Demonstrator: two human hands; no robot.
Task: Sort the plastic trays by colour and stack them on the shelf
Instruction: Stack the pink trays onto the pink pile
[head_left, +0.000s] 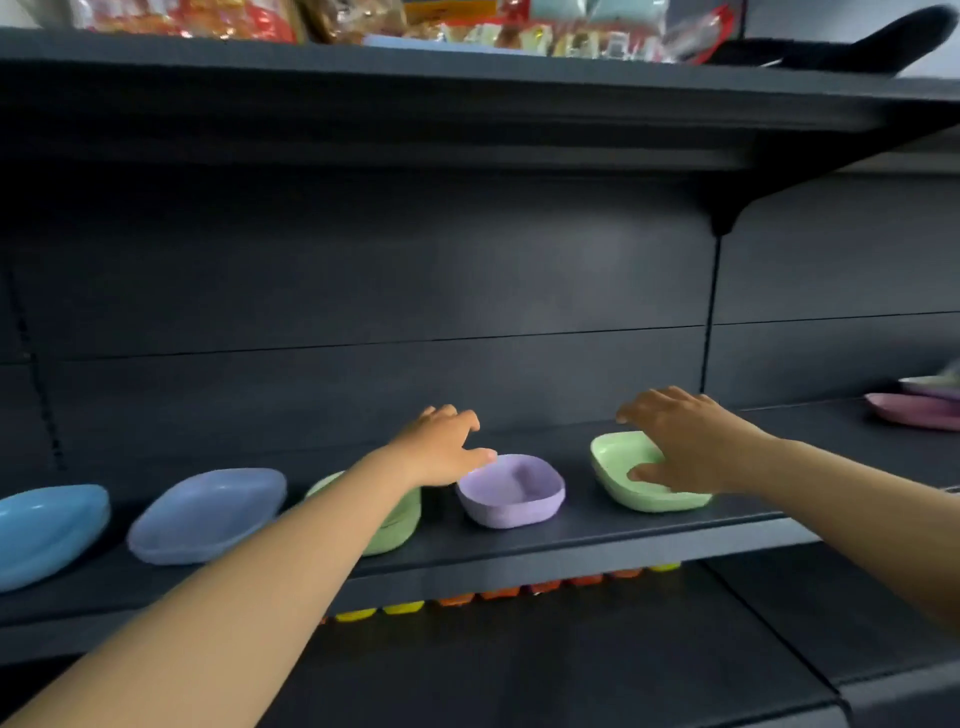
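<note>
A person reaches both arms over a dark shelf (597, 540) where the plastic trays sit in a row. The purple tray (511, 491) is in the middle, so it is the marker here.

The left hand (441, 452) hangs just to the left of the purple tray. Its fingers (457, 415) are spread and loose, and they hold nothing. Its thumb tip is right at the purple tray's rim, maybe touching.

The right hand (685, 447) is over the green tray (644, 478), which sits just to the right of the purple tray. The thumb is down inside it and the fingers arch over its far side. They are not closed round it yet.

Left of the purple tray is a second green tray (400, 519), half hidden by the left arm. Further left are a lilac-blue tray (208, 512) and a blue tray (49, 527). Far right of the purple tray are pink trays (914, 410).

What could go wrong? The trays look smooth and light. If the right hand lifts the green tray by one edge, it may tip and slip out. The left thumb could bump the purple tray and push it toward the shelf's front edge. The left arm hides the second green tray, so a blind move could knock it off. The purple tray and the lilac-blue tray look much alike, so they could get mixed up.
</note>
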